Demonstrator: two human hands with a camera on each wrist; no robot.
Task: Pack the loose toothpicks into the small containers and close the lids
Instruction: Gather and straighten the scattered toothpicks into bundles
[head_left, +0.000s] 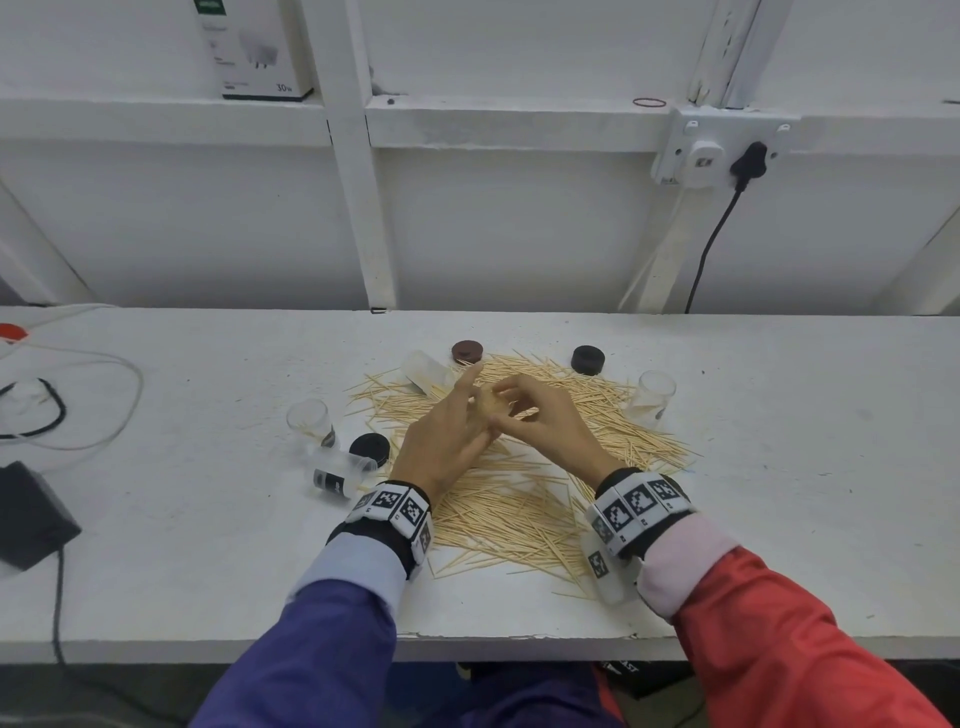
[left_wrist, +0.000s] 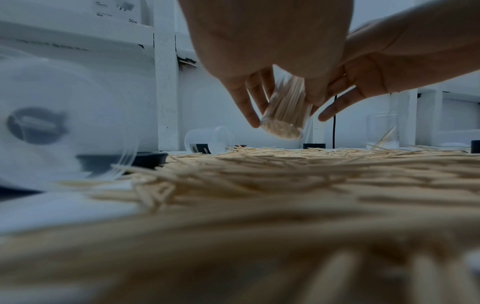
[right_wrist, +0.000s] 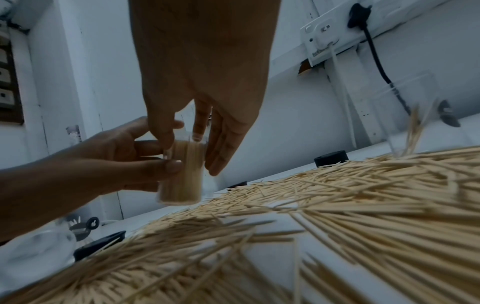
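Note:
A small clear container (head_left: 488, 404) packed with toothpicks hangs above the loose toothpick pile (head_left: 519, 512) in the middle of the white table (head_left: 779, 467). My left hand (head_left: 467, 410) grips its side with thumb and fingers. My right hand (head_left: 511, 402) pinches its top between thumb and forefinger, the other fingers held straight. In the left wrist view the left hand (left_wrist: 284, 111) holds the container (left_wrist: 283, 128) tilted. The right wrist view shows the right hand (right_wrist: 183, 137) at the rim of the container (right_wrist: 182, 185).
Clear containers stand at the left (head_left: 307, 420) and right (head_left: 652, 397); two more lie on their sides (head_left: 340, 470) (head_left: 426, 371). A brown lid (head_left: 466, 352) and two black lids (head_left: 587, 359) (head_left: 369, 449) ring the pile. Cables and a black box (head_left: 26, 514) lie far left.

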